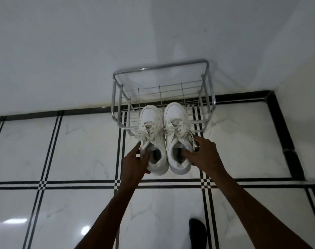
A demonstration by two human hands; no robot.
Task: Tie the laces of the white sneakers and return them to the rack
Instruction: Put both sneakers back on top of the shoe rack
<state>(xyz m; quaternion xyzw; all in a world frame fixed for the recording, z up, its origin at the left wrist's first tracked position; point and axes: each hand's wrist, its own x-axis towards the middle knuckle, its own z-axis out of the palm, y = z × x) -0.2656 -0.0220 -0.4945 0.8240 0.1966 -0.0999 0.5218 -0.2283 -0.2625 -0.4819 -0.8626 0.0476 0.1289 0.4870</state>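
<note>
Two white sneakers lie side by side, toes pointing toward the wall. My left hand (pixel 135 161) grips the left sneaker (pixel 151 126) at its heel collar. My right hand (pixel 203 155) grips the right sneaker (pixel 176 121) by the side of its opening, fingers inside. Their front halves overlap the lower shelf of the silver wire rack (pixel 115 97); the heels stick out past its front edge. The laces look bunched near the tongues; I cannot tell whether they are knotted.
The rack stands against a white wall (pixel 81 51) on glossy white floor tiles with black stripes (pixel 43 184). A wall corner closes in at the right. A dark foot (pixel 197 230) shows near the bottom edge.
</note>
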